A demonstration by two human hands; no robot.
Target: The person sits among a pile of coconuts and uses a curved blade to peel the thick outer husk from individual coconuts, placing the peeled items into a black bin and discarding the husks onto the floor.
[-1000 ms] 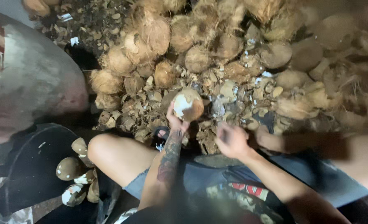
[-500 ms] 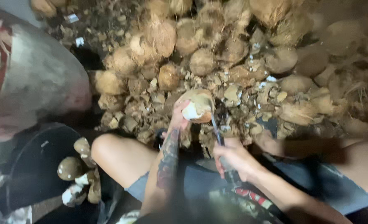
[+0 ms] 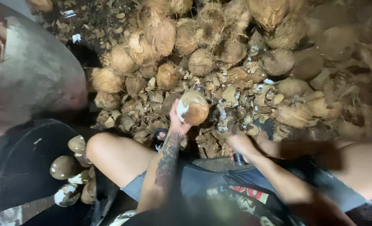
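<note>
Brown coconut (image 3: pixel 193 108): partly peeled, a white patch showing on its left side; held up above the ground litter in front of the knees.
Left hand (image 3: pixel 175 123): fingers wrapped round the underside of the brown coconut, gripping it.
Right hand (image 3: pixel 240 145): closed round a dark tool handle (image 3: pixel 238 158); the blade is not visible.
Husked coconut pile (image 3: pixel 202 37): fibrous nuts heaped along the far edge of the ground.
Shell chips (image 3: pixel 232 94): scattered between the pile and the legs.
Peeled coconuts (image 3: pixel 66 167): speckled brown and white, in a dark tub (image 3: pixel 22 167) at the left knee.
Grey drum (image 3: pixel 31 75): near the left edge.
Risk: a strike could glance off the round shell toward the gripping fingers or bare knee; one-handed hold may slip.
</note>
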